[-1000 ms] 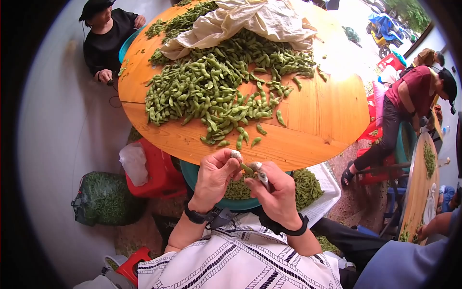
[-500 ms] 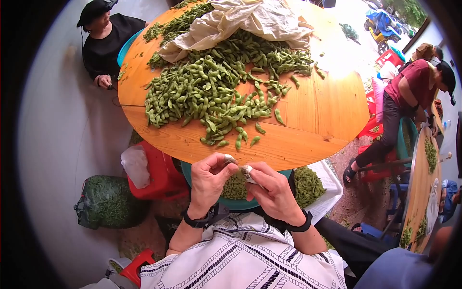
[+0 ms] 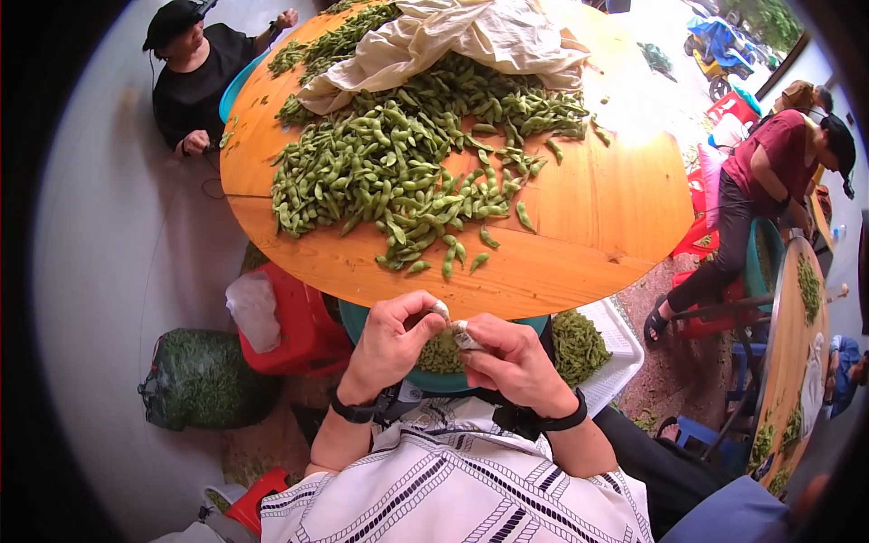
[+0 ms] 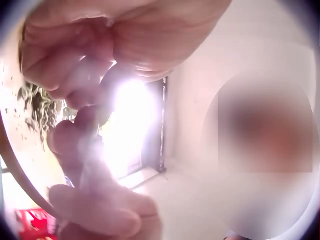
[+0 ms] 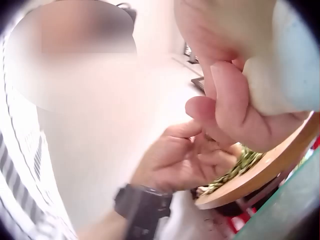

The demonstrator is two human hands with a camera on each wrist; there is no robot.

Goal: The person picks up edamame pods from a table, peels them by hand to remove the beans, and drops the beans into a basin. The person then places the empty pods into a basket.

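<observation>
pod: a small green soybean pod (image 3: 450, 323) sits between the two hands at lower centre of the head view, mostly hidden by the fingertips, just below the table edge and above the teal basin
left hand: the left hand (image 3: 391, 344) has its fingers curled, thumb and taped forefinger pinching the pod's left end; it wears a black wrist strap
right hand: the right hand (image 3: 512, 360) is curled too, its taped fingertips pinching the pod's right end, knuckles touching the left hand's fingertips
wrist views: both show curled fingers very close and blurred; the pod itself cannot be made out there
teal basin: a teal basin (image 3: 358, 324) lies under the hands, holding green pods
white crate: a white crate (image 3: 621, 344) at right of the basin holds more pods
table: the round wooden table (image 3: 588, 226) fills the upper centre of the frame
pod heap: a wide pod heap (image 3: 398, 163) spreads over the table's left and middle
cloth: a cream cloth (image 3: 453, 41) lies bunched at the table's far side, over the heap
red stool: a red stool (image 3: 299, 330) stands at left of the basin
green sack: a green sack (image 3: 204, 378) rests on the ground at lower left
</observation>
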